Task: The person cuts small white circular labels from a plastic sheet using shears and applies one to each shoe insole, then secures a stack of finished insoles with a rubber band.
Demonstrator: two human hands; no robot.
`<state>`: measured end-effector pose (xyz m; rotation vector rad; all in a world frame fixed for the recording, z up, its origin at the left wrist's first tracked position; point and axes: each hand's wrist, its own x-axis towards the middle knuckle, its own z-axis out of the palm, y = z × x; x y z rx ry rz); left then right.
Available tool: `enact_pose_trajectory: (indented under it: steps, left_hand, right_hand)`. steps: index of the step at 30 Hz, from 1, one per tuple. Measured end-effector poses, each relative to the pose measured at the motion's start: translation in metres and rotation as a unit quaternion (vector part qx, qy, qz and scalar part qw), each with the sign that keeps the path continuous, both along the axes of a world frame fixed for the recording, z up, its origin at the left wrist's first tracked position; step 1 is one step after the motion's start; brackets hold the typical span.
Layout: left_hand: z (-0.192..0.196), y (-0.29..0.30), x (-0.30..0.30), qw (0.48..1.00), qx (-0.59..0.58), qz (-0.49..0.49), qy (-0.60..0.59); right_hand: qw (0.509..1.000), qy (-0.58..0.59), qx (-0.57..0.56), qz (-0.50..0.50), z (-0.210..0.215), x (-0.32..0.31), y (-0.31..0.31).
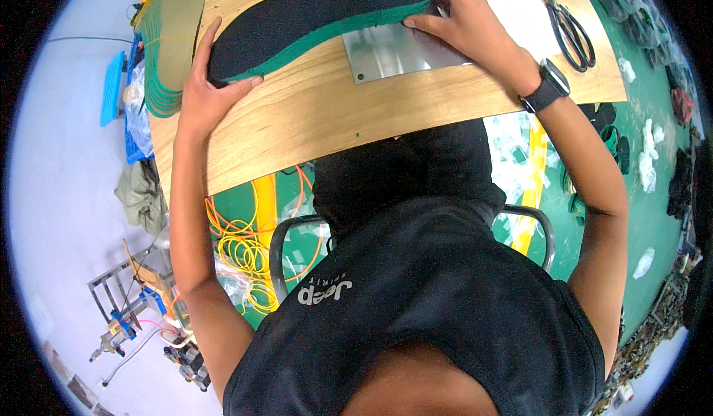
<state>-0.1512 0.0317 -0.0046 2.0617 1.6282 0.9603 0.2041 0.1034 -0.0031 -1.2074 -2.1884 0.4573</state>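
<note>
A stack of black insoles (319, 11) with green edges lies lengthwise across the wooden table (297, 122), between my two hands. My left hand (206, 96) cups its left end, thumb along the near edge and fingers round the far side. At the other end my right hand (475, 30), with a black watch on the wrist, grips the stack with its thumb at the near edge. Some of its fingers are cut off by the top of the view. A shiny metal plate (379, 56) lies partly beneath the stack's right end and my right hand.
Another insole stack (174, 37), tan on top with green edges, sits at the table's left edge. Black-handled scissors (572, 37) lie at the right. Below are a chair (549, 241), yellow hoses (241, 249) and plastic scraps on the green floor.
</note>
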Motion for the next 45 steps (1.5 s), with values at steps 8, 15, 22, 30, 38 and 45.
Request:
enact_pose_trajectory:
  steps: [8,15,22,30,38,45]
  left_hand:
    - [0.002,0.005,0.002,0.999,-0.025,0.013,-0.025]
    - [-0.001,0.007,0.001,1.000,0.001,-0.005,-0.028]
    - [-0.005,0.001,-0.006,0.996,-0.008,-0.031,-0.080]
    - [-0.002,-0.058,0.011,0.966,0.132,0.124,-0.187]
    - [0.010,-0.035,0.128,0.941,-0.116,-0.073,-0.309]
    - [0.007,-0.008,0.192,0.791,-0.406,-0.168,-0.425]
  right_hand:
    - [0.999,0.043,0.016,-0.021,-0.001,-0.005,0.004]
    - [0.998,0.058,-0.001,-0.023,0.003,-0.007,0.003]
    - [0.999,0.026,0.012,-0.024,0.007,0.002,-0.001]
    - [0.956,-0.128,0.265,0.000,0.002,0.041,0.003]
    - [0.971,-0.121,0.202,-0.031,0.002,0.049,0.006]
    - [0.980,0.017,0.187,0.070,0.074,0.044,-0.092]
